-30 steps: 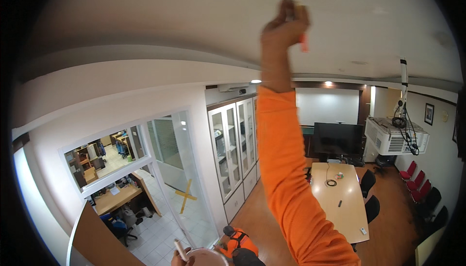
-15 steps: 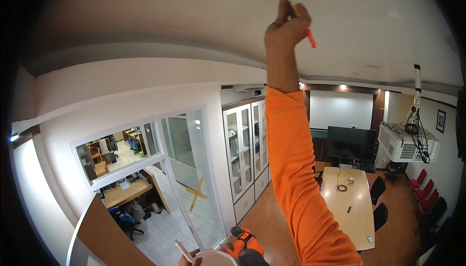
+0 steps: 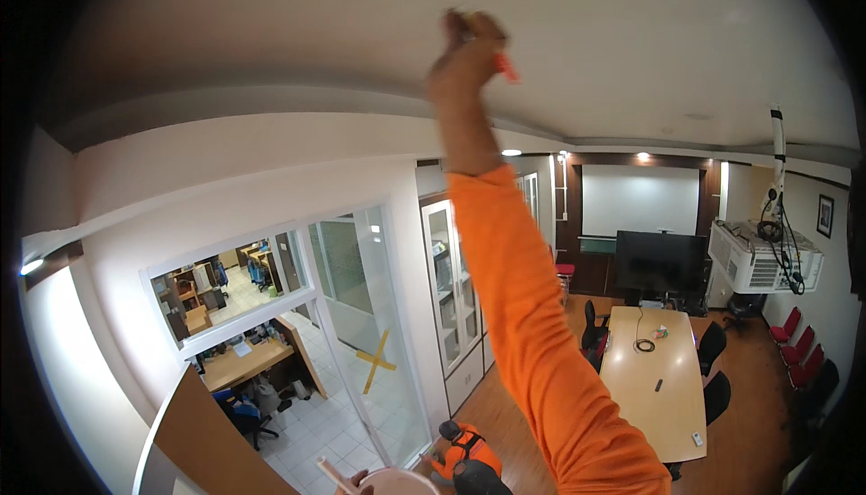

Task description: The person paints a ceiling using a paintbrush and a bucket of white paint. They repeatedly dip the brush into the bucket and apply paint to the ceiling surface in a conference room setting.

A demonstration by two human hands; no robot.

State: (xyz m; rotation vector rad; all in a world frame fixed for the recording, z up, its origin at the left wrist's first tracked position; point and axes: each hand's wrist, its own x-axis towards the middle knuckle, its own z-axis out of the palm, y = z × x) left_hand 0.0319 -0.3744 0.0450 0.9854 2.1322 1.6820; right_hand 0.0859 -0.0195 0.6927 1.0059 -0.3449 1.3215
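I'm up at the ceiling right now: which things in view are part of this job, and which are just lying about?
In the job: right hand gripping an orange-handled tool against the ceiling; left hand at a white container.
Lying about: long table, black screen, hanging projector, red chairs.

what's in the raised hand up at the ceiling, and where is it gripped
The right hand is closed on a small orange tool; only its orange end shows, so the gripped part is hidden.
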